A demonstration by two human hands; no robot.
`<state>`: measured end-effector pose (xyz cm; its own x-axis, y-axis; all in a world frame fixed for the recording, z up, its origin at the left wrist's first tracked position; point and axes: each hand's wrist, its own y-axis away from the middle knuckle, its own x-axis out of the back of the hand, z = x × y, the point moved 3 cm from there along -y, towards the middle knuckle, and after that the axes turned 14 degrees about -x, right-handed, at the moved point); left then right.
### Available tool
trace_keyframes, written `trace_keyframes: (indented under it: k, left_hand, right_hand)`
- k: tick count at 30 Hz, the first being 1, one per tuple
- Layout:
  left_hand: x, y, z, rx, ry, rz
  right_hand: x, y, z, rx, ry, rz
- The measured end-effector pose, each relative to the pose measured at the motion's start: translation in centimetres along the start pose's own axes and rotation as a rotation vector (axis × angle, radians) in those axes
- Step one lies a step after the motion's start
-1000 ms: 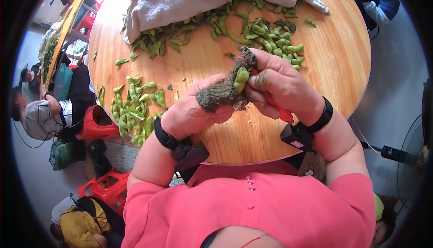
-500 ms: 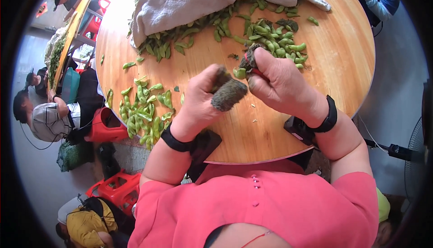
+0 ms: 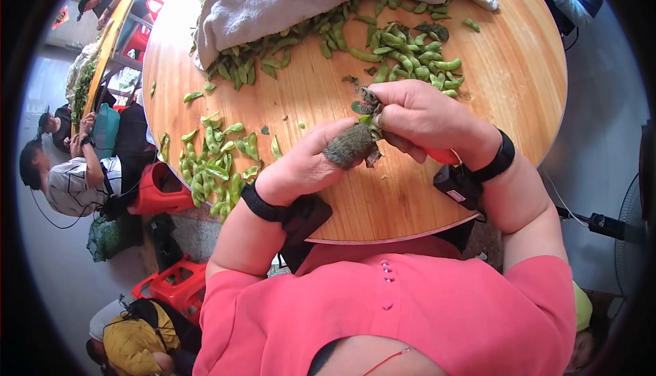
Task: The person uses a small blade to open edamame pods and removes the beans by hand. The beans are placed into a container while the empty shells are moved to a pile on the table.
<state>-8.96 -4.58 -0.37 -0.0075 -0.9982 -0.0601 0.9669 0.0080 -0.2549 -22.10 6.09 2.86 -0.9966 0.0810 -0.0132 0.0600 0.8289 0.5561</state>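
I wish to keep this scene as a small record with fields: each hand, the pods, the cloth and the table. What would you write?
Left: left hand, dark knitted cover on one digit; grip unclear
Right: right hand, curled around a red handle
Between hands: small green piece
Loose pods: left group; right group beyond right hand
Cloth: grey cloth, partly covering piled pods
Table: round wooden tabletop
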Motion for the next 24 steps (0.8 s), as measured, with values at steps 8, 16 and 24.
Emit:
trace_keyframes:
  k: [8,16,24]
  left_hand:
    - [0.4,-0.3,0.2,0.354,0.245,0.262]
    - [0.3,-0.5,0.7,0.328,0.215,0.255]
    - [0.4,-0.3,0.0,0.302,0.383,0.291]
  right_hand:
    - [0.7,-1.0,0.6,0.364,0.26,0.18]
    - [0.5,-0.1,-0.5,0.194,0.297,0.193]
    - [0.3,-0.9,0.5,0.452,0.394,0.383]
